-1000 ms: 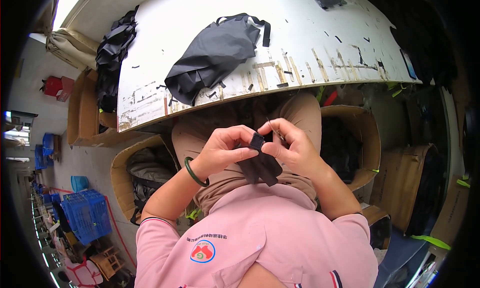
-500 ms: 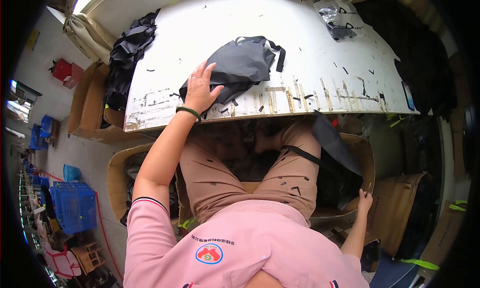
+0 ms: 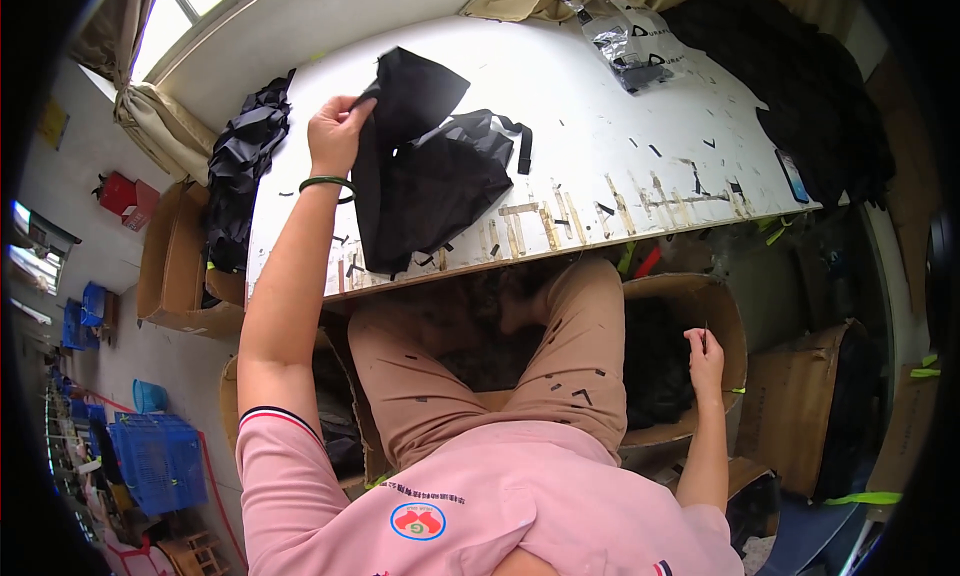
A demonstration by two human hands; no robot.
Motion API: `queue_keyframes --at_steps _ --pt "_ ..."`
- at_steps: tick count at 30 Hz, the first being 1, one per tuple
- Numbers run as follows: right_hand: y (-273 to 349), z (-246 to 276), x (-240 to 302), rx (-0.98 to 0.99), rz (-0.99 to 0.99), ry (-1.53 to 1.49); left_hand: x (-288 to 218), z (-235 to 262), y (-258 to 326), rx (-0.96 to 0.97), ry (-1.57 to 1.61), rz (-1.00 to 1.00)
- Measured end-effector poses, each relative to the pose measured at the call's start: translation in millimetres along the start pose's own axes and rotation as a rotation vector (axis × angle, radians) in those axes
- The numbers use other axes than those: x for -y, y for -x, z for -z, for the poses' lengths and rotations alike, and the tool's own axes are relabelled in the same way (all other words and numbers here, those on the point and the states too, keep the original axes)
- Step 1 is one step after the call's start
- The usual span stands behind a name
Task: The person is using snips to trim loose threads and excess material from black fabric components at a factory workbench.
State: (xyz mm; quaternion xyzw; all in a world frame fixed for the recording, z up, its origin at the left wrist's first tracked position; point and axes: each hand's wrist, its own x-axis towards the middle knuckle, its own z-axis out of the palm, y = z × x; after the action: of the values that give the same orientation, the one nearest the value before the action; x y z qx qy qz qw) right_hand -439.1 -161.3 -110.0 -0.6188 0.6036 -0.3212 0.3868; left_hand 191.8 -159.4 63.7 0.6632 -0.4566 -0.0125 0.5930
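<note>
My left hand [image 3: 336, 141] is raised over the left part of the white table and pinches the edge of a black fabric piece [image 3: 415, 91]. One corner of the cloth sticks up past my fingers, and the rest drapes toward the front edge. Beside and partly under it lies more black fabric [image 3: 470, 161] with a narrow strap [image 3: 525, 148] at its right; where one piece ends and the other begins is unclear. At the right, above an open carton [image 3: 735, 321] of dark cloth, my right hand [image 3: 706, 359] is closed around a small, dark, pointed thing whose kind I cannot make out.
Black cloth is heaped at the table's left edge [image 3: 245, 161] and in a large pile [image 3: 800, 86] at the right. A clear plastic bag [image 3: 630, 51] lies at the back. Dark scraps and worn tape mark the tabletop [image 3: 570, 116]. Another carton [image 3: 180, 266] stands at the left.
My left hand has gone from lying flat on the fabric to lifting its edge. The dark piece hanging by my right hand has left it, and that hand has moved up.
</note>
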Motion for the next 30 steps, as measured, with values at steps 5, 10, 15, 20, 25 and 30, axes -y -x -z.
queue_keyframes --at_steps 5,10,15,20,25,30 --pt "-20.3 -72.3 98.2 0.226 0.045 -0.258 -70.9 61.3 -48.3 -0.236 0.311 0.026" --pt "-10.6 -152.7 156.7 0.594 0.101 -0.525 -134.5 114.8 -64.6 -0.347 0.650 0.001" --pt "2.5 -203.7 194.8 0.848 0.085 -0.672 -201.7 115.2 -18.8 -0.274 0.902 -0.108" --pt "2.7 -216.6 266.1 1.219 -0.059 -1.097 -192.7 83.3 113.7 0.533 1.037 0.062" --pt "8.9 -227.6 274.8 1.455 0.060 -0.994 -164.0 5.4 199.5 1.407 0.623 -0.163" --pt "41.4 -201.9 259.6 1.451 -0.159 -0.907 -125.6 1.9 258.8 1.452 0.709 -0.004"
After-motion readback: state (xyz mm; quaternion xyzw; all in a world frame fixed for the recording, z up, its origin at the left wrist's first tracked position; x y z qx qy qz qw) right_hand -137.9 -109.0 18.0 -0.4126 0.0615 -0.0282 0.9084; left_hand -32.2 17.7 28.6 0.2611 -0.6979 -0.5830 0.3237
